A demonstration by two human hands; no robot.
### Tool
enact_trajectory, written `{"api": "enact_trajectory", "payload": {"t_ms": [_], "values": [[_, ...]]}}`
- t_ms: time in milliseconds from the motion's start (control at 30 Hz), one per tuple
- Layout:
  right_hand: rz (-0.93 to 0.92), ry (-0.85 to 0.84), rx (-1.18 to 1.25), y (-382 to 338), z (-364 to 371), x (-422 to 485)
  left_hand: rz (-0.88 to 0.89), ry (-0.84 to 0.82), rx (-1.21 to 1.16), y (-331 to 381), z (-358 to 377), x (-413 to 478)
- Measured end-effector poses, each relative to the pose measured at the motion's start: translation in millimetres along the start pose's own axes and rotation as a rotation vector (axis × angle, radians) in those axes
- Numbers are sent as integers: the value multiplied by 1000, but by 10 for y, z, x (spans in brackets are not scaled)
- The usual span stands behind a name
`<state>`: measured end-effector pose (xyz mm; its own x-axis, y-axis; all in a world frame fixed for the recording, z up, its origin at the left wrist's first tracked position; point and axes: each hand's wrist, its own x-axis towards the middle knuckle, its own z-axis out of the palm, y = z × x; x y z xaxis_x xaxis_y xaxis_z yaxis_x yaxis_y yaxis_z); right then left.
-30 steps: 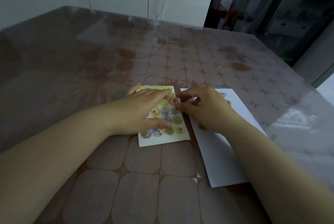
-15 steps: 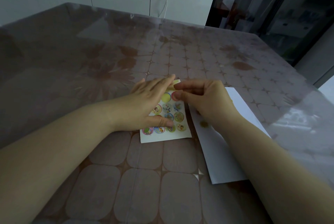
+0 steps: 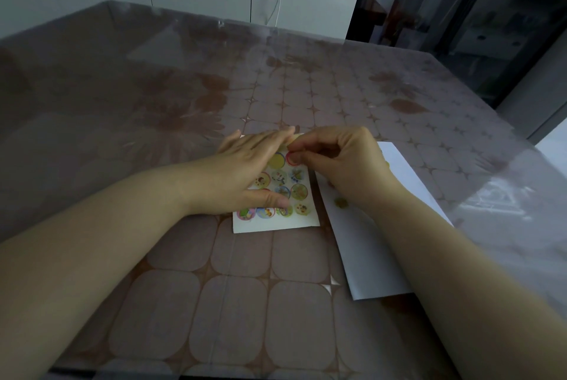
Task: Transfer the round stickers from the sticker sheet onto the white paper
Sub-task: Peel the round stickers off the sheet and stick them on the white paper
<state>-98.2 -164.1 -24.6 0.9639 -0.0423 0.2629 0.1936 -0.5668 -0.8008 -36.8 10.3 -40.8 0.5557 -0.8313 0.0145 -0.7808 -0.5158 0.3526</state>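
Our right hand point(image 3: 343, 164) has closed into a pinch on the red-rimmed sticker point(image 3: 290, 159); our flat left hand point(image 3: 248, 171) pins the sticker sheet point(image 3: 276, 226), so peeling likely starts.

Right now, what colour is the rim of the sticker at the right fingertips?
Red; the head view shows that sticker by the right hand best.

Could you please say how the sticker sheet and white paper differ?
The sticker sheet carries rows of round stickers; the white paper shows one sticker. The left hand presses the sheet, the right hand pinches its red-rimmed sticker; the paper lies under the right forearm. Both rest on the table.
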Motion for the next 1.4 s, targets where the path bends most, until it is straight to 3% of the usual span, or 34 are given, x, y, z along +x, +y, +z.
{"api": "enact_trajectory", "payload": {"t_ms": [500,1133,1267,1400], "values": [[38,-68,146,7,-36,-14,-18,-27,-1,23,-8,11],[74,0,155,0,-61,-32,-25,-48,-60,53,-40,-3],[96,-146,287,-11,-96,-51,-41,-1,-43,0,-42,8],[122,-84,259,14,-82,-51,-3,229,-81,-30,-53,13]]}}
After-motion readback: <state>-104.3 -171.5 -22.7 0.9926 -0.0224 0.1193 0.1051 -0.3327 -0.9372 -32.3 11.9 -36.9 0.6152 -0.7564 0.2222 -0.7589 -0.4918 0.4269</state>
